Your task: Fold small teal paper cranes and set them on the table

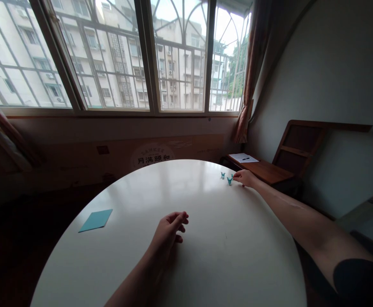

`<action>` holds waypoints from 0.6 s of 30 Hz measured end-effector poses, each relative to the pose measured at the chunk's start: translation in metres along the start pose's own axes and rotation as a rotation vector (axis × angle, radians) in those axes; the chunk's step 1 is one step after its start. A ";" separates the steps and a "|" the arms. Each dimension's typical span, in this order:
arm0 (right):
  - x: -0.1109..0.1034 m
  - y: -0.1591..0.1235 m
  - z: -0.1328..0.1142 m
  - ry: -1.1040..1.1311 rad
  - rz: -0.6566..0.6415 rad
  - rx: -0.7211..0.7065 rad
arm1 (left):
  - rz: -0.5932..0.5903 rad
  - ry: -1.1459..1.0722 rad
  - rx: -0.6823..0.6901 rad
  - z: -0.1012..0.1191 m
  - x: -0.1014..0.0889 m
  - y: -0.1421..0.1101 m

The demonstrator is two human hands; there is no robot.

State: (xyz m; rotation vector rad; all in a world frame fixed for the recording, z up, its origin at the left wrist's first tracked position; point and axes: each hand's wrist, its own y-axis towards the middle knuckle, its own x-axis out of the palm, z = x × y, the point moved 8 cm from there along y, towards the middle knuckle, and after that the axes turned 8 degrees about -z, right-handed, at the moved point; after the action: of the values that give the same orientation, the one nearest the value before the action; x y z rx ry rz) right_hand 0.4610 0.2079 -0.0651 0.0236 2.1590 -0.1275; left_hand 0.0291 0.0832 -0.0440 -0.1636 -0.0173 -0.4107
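Observation:
My right hand [244, 176] reaches to the far right side of the round white table [135, 256], its fingers pinched on a small teal folded paper figure [229, 180]. A second small teal paper figure [222, 175] stands just to its left. My left hand [170, 228] hovers over the table's middle with fingers loosely curled and nothing in them. A flat light-blue sheet of paper [96, 219] lies near the table's left edge, well away from both hands.
A wooden side desk [266, 170] with a white sheet and a pen [243, 158] stands beyond the table's right edge. A wooden frame [301, 147] leans on the right wall. Large barred windows [116, 55] and a cardboard panel [154, 155] lie behind.

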 end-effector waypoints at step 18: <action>-0.056 -0.056 -0.059 0.172 0.325 -0.117 | 0.053 0.059 0.083 0.002 -0.008 0.003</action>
State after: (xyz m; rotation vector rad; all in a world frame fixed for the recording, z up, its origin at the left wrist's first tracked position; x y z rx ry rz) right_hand 0.4395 0.1596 0.0190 0.3272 2.2980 0.1947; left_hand 0.0234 0.0898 -0.0430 -0.0699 0.0281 -0.3613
